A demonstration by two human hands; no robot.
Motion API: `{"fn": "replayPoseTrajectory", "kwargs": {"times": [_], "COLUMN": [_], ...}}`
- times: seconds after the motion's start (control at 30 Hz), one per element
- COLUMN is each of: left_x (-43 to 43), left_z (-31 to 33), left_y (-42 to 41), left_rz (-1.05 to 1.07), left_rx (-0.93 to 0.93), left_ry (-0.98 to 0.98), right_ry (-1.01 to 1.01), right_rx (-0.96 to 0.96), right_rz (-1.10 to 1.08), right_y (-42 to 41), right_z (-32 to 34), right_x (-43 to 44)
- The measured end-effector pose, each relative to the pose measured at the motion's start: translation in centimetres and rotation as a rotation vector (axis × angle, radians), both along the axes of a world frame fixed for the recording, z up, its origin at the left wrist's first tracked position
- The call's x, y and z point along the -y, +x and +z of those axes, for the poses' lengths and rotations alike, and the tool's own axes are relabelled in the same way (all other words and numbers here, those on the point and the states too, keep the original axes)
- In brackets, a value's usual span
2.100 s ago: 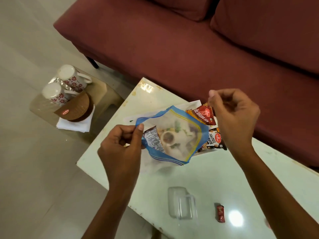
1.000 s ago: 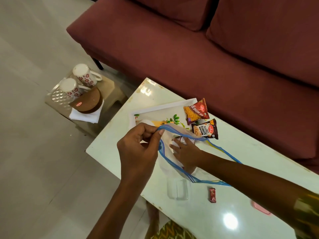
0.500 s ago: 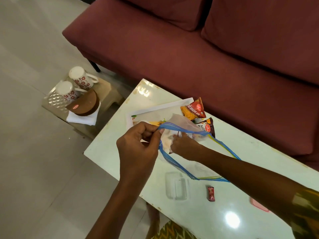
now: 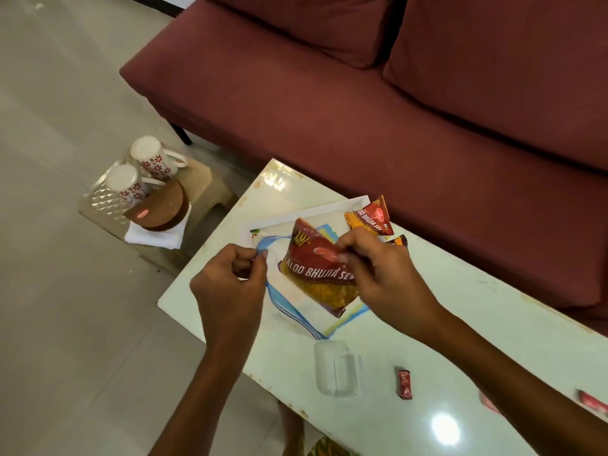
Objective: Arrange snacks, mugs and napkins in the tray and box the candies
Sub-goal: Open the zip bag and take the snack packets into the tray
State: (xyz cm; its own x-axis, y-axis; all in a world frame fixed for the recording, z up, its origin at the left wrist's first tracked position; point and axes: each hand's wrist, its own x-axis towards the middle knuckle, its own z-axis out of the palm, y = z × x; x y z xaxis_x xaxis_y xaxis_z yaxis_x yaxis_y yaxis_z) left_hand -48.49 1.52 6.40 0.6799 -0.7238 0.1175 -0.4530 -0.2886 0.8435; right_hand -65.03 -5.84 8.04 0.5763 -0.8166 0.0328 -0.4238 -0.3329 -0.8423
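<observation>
My right hand [image 4: 378, 274] grips a red and yellow snack packet [image 4: 316, 274] by its top, held just above the mouth of a clear zip bag with a blue rim [image 4: 296, 311]. My left hand [image 4: 230, 281] pinches the bag's rim on the left. Under the bag lies a white tray [image 4: 296, 215] on the table. Another red snack packet [image 4: 371, 217] and a dark packet [image 4: 398, 240] lie at the tray's right end. A small clear plastic box [image 4: 335, 368] and a red candy [image 4: 404, 383] sit near the table's front edge.
A low stool on the left carries two upturned patterned mugs [image 4: 154, 159], a brown round box [image 4: 161, 207] and white napkins [image 4: 154, 236]. A maroon sofa [image 4: 394, 110] runs along behind the white table [image 4: 460, 324]. More red candies [image 4: 592, 401] lie at the far right.
My right hand was inside the zip bag; now it is out, holding a red and yellow snack packet above the bag. My left hand keeps its pinch on the rim.
</observation>
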Motion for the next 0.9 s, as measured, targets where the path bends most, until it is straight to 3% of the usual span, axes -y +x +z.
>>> {"fn": "replayPoseTrajectory", "kwargs": {"times": [0.17, 0.3, 0.4, 0.53, 0.83, 0.9], "left_x": [0.5, 1.0, 1.3, 1.7, 2.0, 1.7], "left_z": [-1.0, -2.0, -2.6, -3.1, -4.7, -4.9], "left_y": [2.0, 2.9, 3.3, 3.4, 3.3, 3.1], "left_rz": [0.129, 0.202, 0.225, 0.207, 0.173, 0.163], "left_rx": [-0.003, -0.006, -0.007, -0.03, -0.073, -0.059], "left_ry": [0.023, 0.039, 0.041, 0.034, 0.028, 0.035], "right_ry": [0.162, 0.155, 0.106, 0.146, 0.606, 0.602], "right_rx": [0.429, 0.555, 0.45, 0.205, 0.045, -0.034], "right_rz": [-0.344, -0.703, -0.871, -0.892, -0.8, -0.81], "right_y": [-1.5, -2.4, -3.0, -3.6, -2.0, -2.1], "right_z": [-0.1, -3.4, -8.3, -16.0, -26.1, -26.9], "right_x": [3.5, 7.1, 9.7, 12.0, 13.6, 13.5]}}
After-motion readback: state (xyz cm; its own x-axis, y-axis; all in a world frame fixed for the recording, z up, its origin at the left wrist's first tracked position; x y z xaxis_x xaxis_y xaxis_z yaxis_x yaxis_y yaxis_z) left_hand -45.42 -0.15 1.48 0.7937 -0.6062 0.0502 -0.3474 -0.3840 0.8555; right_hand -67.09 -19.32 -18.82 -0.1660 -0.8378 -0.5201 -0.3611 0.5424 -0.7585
